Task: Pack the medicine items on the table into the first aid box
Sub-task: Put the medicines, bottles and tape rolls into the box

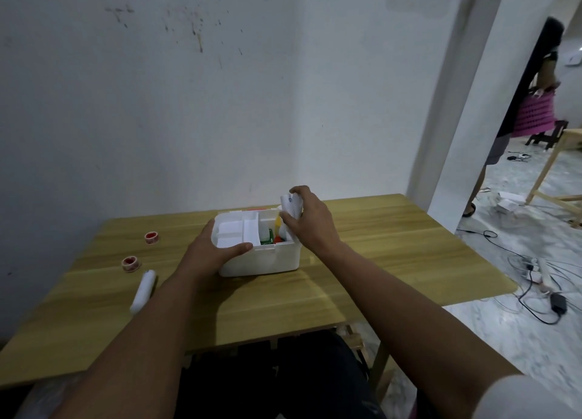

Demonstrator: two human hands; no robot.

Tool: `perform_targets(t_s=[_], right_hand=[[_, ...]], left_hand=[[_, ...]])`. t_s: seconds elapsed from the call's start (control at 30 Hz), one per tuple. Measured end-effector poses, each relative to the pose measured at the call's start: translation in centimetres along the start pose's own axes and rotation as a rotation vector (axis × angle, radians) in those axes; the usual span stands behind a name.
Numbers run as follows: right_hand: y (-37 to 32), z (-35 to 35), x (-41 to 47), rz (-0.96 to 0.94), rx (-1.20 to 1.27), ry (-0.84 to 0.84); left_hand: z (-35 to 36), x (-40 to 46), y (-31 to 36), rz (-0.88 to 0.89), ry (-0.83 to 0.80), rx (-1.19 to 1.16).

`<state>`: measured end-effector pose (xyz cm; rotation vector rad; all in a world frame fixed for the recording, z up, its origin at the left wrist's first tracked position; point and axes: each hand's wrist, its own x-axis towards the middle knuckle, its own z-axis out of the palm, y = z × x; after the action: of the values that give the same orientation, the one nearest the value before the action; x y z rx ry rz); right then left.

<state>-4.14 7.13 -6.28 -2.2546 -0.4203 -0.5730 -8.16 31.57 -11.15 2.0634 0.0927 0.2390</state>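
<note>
A white first aid box [267,259] stands open in the middle of the wooden table [378,261], with a white inner tray on its left half and green, yellow and red items on its right. My left hand [217,245] grips the box's near left rim, thumb lying along the edge. My right hand [307,217] holds a white packet [291,206] upright over the box's right end. On the table's left lie two red tape rolls [152,237] [130,263] and a white rolled bandage [143,291].
A white wall stands right behind the table. To the right, past a white pillar [466,103], another person [535,97] holds a pink basket. Cables and a power strip [532,270] lie on the floor there, beside a wooden frame [554,173].
</note>
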Motion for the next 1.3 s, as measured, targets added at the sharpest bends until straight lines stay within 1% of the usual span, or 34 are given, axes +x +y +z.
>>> perform_targets(t_s=[0.13, 0.27, 0.37, 0.43, 0.57, 0.63, 0.8, 0.87, 0.97, 1.0, 1.1, 1.23, 1.3], right_hand=[[0.2, 1.0, -1.0, -0.019, -0.033, 0.016], [0.5, 1.2, -1.5, -0.023, -0.118, -0.031], [0.7, 1.0, -1.3, 0.003, -0.108, -0.047], [0.8, 0.8, -1.1, -0.026, -0.098, -0.079], [1.0, 0.7, -0.6, -0.09, -0.181, -0.133], [1.2, 0.7, -0.6, -0.09, -0.192, -0.126], [1.7, 0.5, -0.6, -0.057, -0.156, -0.041], [1.6, 0.4, -0.4, -0.06, -0.2, -0.069], [1.5, 0.4, -0.2, -0.095, -0.313, -0.167], [1.6, 0.4, -0.2, -0.105, -0.309, -0.179], [2.0, 0.3, -0.4, -0.082, -0.188, -0.158], [2.6, 0.2, -1.0, -0.098, -0.147, -0.206], [2.8, 0.4, -1.4, -0.085, -0.065, -0.163]], left_hand=[[0.0, 0.0, 0.0, -0.001, 0.004, -0.004], [0.1, 0.0, -0.1, -0.004, 0.016, -0.006], [0.0, 0.2, -0.1, -0.005, 0.006, -0.003], [0.0, 0.3, -0.2, -0.015, 0.004, 0.006], [-0.1, 0.4, -0.4, -0.028, -0.005, 0.031], [-0.3, 0.4, -0.5, -0.034, -0.007, 0.035], [-0.3, 0.2, -0.4, -0.035, 0.0, 0.032], [-0.1, 0.3, -0.3, -0.028, 0.005, 0.028], [0.0, 0.3, -0.2, -0.02, 0.002, 0.023], [0.0, 0.2, -0.1, -0.018, 0.002, 0.017], [-0.2, 0.2, -0.2, -0.013, 0.012, 0.008], [-0.3, 0.0, -0.1, -0.014, 0.015, -0.012], [-0.3, -0.1, 0.0, -0.014, 0.014, -0.013]])
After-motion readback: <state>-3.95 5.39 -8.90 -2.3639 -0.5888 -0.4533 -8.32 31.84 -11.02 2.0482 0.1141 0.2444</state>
